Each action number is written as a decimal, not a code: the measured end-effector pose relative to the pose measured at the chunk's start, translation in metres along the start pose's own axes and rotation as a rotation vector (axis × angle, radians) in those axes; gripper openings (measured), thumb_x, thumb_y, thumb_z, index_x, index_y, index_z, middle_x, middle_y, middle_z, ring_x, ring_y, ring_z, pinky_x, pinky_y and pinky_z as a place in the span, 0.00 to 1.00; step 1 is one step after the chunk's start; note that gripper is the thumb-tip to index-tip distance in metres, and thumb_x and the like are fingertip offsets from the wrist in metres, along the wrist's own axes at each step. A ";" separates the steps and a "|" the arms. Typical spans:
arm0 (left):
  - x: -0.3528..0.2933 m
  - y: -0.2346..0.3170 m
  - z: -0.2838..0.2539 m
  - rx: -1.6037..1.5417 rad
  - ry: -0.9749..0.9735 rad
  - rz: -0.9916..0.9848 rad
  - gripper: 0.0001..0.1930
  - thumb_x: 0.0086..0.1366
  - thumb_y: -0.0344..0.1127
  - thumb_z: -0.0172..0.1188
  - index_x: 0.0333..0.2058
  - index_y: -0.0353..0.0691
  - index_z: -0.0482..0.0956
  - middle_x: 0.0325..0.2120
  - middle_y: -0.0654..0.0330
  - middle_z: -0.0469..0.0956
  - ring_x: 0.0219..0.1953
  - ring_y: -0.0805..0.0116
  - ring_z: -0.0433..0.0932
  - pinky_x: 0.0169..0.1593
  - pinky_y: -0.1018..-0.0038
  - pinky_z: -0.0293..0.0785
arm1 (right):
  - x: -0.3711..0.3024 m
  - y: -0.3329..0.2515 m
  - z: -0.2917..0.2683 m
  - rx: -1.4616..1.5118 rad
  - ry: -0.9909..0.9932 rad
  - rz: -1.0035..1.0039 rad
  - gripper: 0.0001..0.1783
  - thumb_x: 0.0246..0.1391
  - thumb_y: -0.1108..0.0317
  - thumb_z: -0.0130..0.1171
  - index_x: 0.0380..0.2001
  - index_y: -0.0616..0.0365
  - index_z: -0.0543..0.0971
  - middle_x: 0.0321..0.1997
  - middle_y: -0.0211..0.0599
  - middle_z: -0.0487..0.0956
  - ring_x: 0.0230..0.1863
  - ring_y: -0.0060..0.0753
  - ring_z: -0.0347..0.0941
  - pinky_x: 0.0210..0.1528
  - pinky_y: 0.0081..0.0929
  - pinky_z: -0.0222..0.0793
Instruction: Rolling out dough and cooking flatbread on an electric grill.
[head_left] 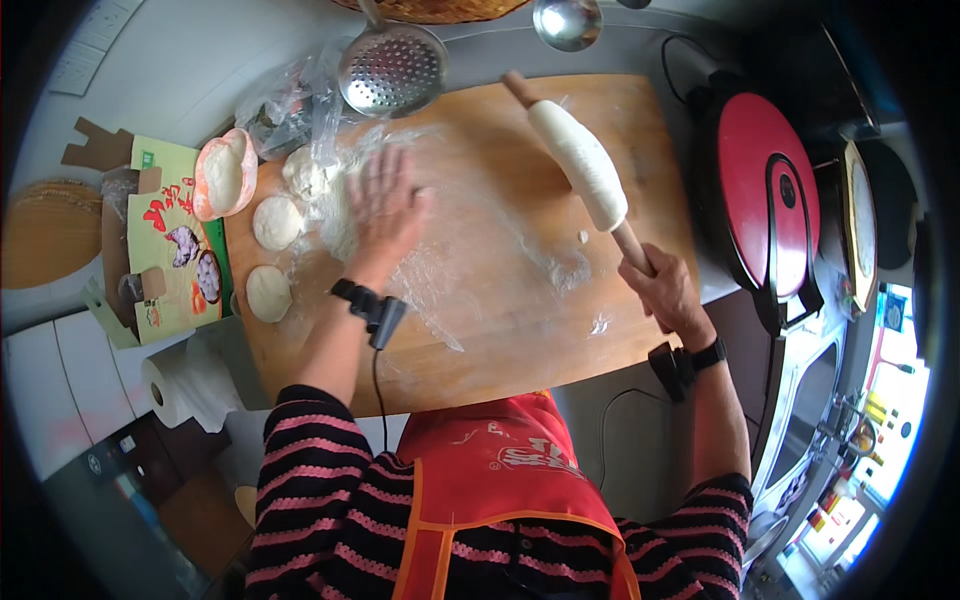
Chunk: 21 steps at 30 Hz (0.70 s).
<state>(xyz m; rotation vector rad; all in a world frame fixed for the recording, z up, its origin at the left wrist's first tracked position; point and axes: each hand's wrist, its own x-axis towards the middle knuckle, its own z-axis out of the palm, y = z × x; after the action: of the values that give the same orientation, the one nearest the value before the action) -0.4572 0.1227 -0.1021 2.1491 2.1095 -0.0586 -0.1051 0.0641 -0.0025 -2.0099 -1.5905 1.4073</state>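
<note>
My left hand (385, 205) lies flat, fingers spread, on the floured left part of a wooden board (520, 330), over clear plastic wrap (430, 285). Beside it are a lump of dough (308, 172) and two flattened dough rounds (277, 222) (268, 293). My right hand (668, 290) grips the near handle of a flour-covered rolling pin (580, 160), which is lifted at an angle over the board's right side.
A pink bowl of flour (224, 175) and a printed cardboard box (165, 240) sit left of the board. A perforated metal skimmer (392, 68) and a ladle (567, 22) lie at the back. A red electric griddle (765, 200) stands right. A paper roll (185, 385) lies lower left.
</note>
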 end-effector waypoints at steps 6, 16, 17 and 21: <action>-0.078 -0.037 0.011 -0.138 0.212 -0.105 0.34 0.61 0.42 0.52 0.64 0.37 0.54 0.68 0.51 0.47 0.70 0.53 0.42 0.68 0.46 0.30 | 0.052 0.014 0.023 -0.577 0.068 -0.686 0.14 0.48 0.57 0.61 0.29 0.55 0.76 0.22 0.44 0.76 0.25 0.46 0.74 0.29 0.38 0.70; -0.091 0.074 -0.028 -0.331 0.114 0.352 0.29 0.60 0.39 0.53 0.57 0.29 0.63 0.62 0.45 0.59 0.66 0.51 0.54 0.68 0.55 0.45 | 0.033 -0.015 0.086 -0.582 0.138 -0.905 0.28 0.51 0.53 0.59 0.51 0.57 0.73 0.61 0.45 0.67 0.64 0.47 0.59 0.63 0.43 0.56; -0.078 0.076 -0.029 -0.246 0.083 0.386 0.28 0.60 0.40 0.54 0.56 0.29 0.65 0.60 0.46 0.61 0.65 0.52 0.56 0.67 0.56 0.48 | 0.033 -0.033 0.101 -0.540 0.097 -0.862 0.32 0.53 0.49 0.56 0.57 0.57 0.69 0.64 0.45 0.65 0.67 0.45 0.56 0.67 0.43 0.49; -0.086 0.060 -0.009 -0.242 0.063 0.466 0.27 0.61 0.43 0.53 0.53 0.28 0.70 0.60 0.47 0.63 0.65 0.57 0.58 0.69 0.58 0.48 | 0.033 -0.018 0.138 -0.532 0.127 -0.926 0.40 0.56 0.43 0.51 0.61 0.64 0.61 0.66 0.47 0.62 0.68 0.45 0.55 0.69 0.43 0.46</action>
<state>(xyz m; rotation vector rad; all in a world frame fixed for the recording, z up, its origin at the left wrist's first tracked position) -0.3998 0.0374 -0.0796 2.4435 1.4956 0.2963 -0.2246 0.0479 -0.0793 -1.1541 -2.5101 0.5263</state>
